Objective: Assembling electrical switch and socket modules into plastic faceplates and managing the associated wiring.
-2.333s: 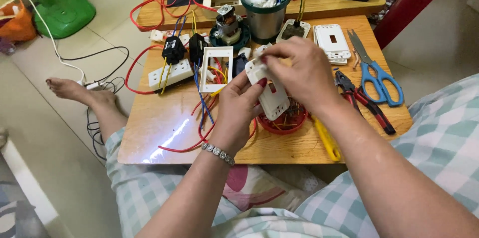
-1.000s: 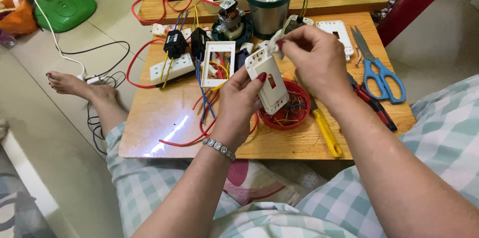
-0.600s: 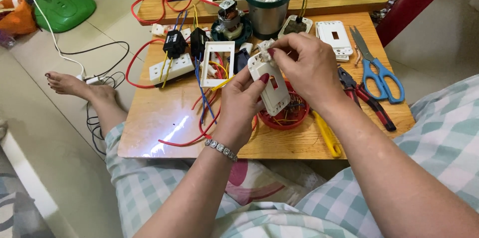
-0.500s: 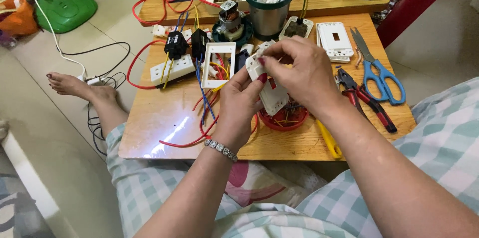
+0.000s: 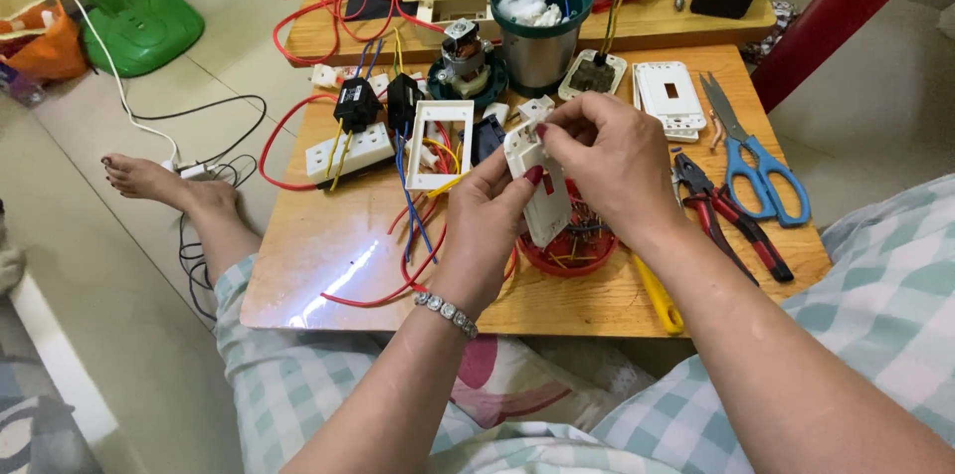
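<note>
A white switch plate (image 5: 544, 197) is held upright above the low wooden table (image 5: 328, 255). My left hand (image 5: 484, 225) grips its left edge, thumb and fingers pinched on it. My right hand (image 5: 609, 158) closes over its top right corner, fingers curled around a small part I cannot make out. Directly beneath the plate sits a red dish (image 5: 577, 253) with small bits of wire. A bracelet (image 5: 445, 313) circles my left wrist.
On the table lie a white frame (image 5: 439, 144), a white socket block (image 5: 350, 152), red and blue wires (image 5: 408, 235), blue scissors (image 5: 756, 161), red-handled pliers (image 5: 721, 220), a yellow-handled tool (image 5: 657, 297), a green-rimmed metal cup (image 5: 542, 21) and another white plate (image 5: 668, 98). A bare foot (image 5: 159, 181) rests left.
Both hands have kept hold of the white plate and turned it slightly. My right hand dipped onto its top edge, lifted, then came down over the top corner again.
</note>
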